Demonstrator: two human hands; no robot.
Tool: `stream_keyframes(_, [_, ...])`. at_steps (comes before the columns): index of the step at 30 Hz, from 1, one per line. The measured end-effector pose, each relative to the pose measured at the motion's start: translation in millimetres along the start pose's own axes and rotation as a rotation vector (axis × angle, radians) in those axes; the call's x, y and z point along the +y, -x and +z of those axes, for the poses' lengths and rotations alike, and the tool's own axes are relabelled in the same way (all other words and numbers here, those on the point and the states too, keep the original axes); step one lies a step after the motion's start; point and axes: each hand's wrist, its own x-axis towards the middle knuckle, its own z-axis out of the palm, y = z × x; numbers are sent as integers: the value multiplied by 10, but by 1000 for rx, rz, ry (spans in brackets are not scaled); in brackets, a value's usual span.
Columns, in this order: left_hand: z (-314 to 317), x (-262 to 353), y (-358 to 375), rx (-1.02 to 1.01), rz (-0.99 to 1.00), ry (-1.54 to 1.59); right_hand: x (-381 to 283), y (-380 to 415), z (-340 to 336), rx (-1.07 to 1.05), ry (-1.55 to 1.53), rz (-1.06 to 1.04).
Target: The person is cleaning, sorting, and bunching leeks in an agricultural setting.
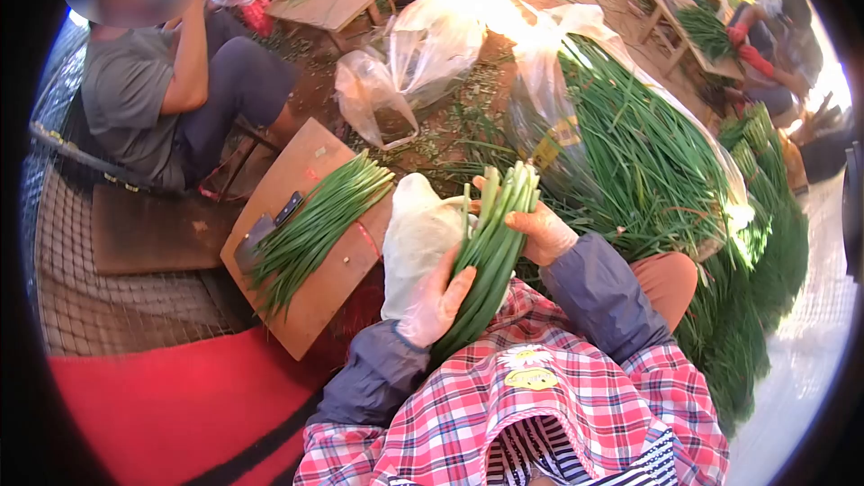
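The left hand point(436, 301) and right hand point(543, 232) grip a bunch of long green stalks point(489, 274). A similar bundle point(322, 223) and black-handled knife point(284, 213) lie on the brown wooden counter point(310, 310).

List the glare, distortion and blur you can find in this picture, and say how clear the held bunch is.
Head view: strong glare washes out the ground beyond the clear plastic bag; head view: a curved dark border, fisheye-like; head view: the head of the seated person is blurred; head view: the green bunch looks fairly sharp.
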Motion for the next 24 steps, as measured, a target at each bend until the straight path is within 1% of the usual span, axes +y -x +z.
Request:
stream_keyframes(1, [54, -8, -19, 21, 10, 27, 8, 18, -19, 68, 30, 35])
stream_keyframes(3, [101, -68, -45, 75, 27, 76, -63, 51, -13, -10, 65, 61])
stream_keyframes(4, [91, 7, -32, 88, 67, 25, -116, 71, 15, -108, 57, 55])
stream_keyframes(5, [79, 18, -44, 51, 64, 27, -93, 39, -4, -152, 58, 36])
stream_keyframes(7, [69, 30, -58, -36, 59, 39, -103, -25, 158, -253, -89, 31])
stream_keyframes(8, [75, 21, -80, -64, 37, 90, -161, 6, 302, -184, -81, 23])
stream_keyframes(11, [71, -75, -98, -112, 32, 436, -168, 8, 336, -39, 47, 75])
stream_keyframes(12, [26, -130, -96, -209, -13, 471, -142, 6, 405, 24, 82, 6])
stream_keyframes(13, [-28, -115, -78, -261, -19, 478, -209, 15, 468, 48, 148, -50])
stream_keyframes(15, [-157, -65, -30, -367, -26, 489, -491, 6, 674, 95, 282, -166])
stream_keyframes(16, [-233, -118, 16, -357, -21, 359, -746, 19, 745, 98, 314, -287])
stream_keyframes(17, [-320, -205, 85, -320, -10, 297, -1061, 34, 764, 101, 348, -408])
stream_keyframes(19, [-507, -388, 217, -247, 23, 173, -1627, 20, 708, -106, -46, -552])
stream_keyframes(21, [-861, -110, 375, -145, -516, 110, -2156, -75, 350, 302, 521, -517])
stream_keyframes(23, [-1106, -607, 407, 290, -71, -348, -2488, -98, 404, 323, 636, -618])
stream_keyframes(24, [-1216, -609, 418, 464, -11, -245, -2424, -56, 851, 273, 868, -802])
